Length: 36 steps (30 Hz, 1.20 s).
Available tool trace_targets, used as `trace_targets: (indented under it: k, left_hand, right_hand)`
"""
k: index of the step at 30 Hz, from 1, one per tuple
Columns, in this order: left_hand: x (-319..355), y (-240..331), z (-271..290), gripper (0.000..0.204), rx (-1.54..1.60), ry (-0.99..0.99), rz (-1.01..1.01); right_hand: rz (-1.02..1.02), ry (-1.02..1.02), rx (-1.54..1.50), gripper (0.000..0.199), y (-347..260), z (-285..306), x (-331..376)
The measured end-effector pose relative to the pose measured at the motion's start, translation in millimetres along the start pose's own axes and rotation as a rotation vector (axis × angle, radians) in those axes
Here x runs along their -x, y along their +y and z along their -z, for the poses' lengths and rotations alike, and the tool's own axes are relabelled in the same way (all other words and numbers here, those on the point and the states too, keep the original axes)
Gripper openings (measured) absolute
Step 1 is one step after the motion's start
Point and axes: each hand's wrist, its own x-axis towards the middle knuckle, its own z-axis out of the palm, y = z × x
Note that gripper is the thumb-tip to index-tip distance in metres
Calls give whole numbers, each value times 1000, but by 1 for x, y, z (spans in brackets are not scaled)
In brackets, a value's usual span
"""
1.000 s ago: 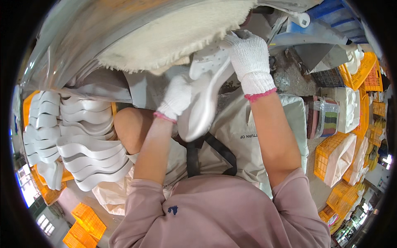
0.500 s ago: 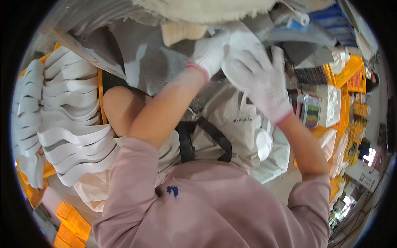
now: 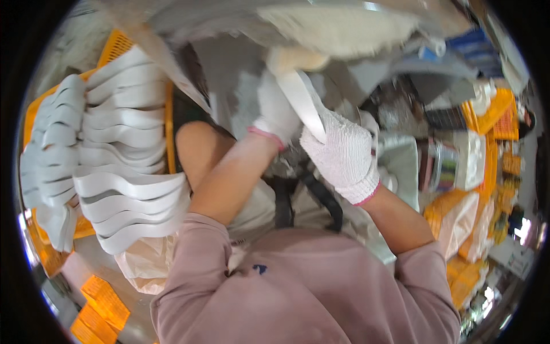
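Note:
My gloved right hand (image 3: 341,155) is closed round the near end of a white curved sole-shaped piece (image 3: 301,103), its thumb along the edge. The piece is held edge-up, slanting away to the far left. Against its left side is my gloved left hand (image 3: 278,109), which grips it too, with fingertips blurred and partly hidden. The far end meets a beige rounded block (image 3: 295,58), whose kind I cannot make out. Just beyond is a broad cream fuzzy wheel-like form (image 3: 344,28), smeared by motion.
On my left, an orange crate (image 3: 170,129) holds stacks of similar white curved pieces (image 3: 123,135). A pale green bag (image 3: 398,166) hangs right of my lap. Farther right stand a clear box (image 3: 444,166) and several orange crates (image 3: 501,123). Grey sheeting (image 3: 223,69) lies ahead.
The white piece has turned from showing its broad face to standing edge-up. My right hand has come nearer and to the left, its fingers now curled round the piece. The view has shifted slightly.

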Motion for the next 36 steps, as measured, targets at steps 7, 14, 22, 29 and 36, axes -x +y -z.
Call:
trace_targets:
  k: [7, 14, 22, 29, 36]
  left_hand:
    - [11, -17, -15, 23, -651, 314, -309]
    - [20, -6, -34, 23, 43, 282, 222]
    - [-10, -23, -8, 45, -427, 174, -290]
    - [25, -19, -43, 53, 373, 262, 143]
    - [-19, -15, 17, 50, 359, -197, -5]
  right_hand:
    - [-104, 39, 122, 36, 10, -25, -36]
    - [-146, -283, -288, 39, 9, -10, -22]
    - [-515, -435, -1272, 48, -4, 6, -27]
    - [-269, -197, -38, 70, -21, 11, 57]
    - [-111, -58, 31, 47, -15, 7, -25]
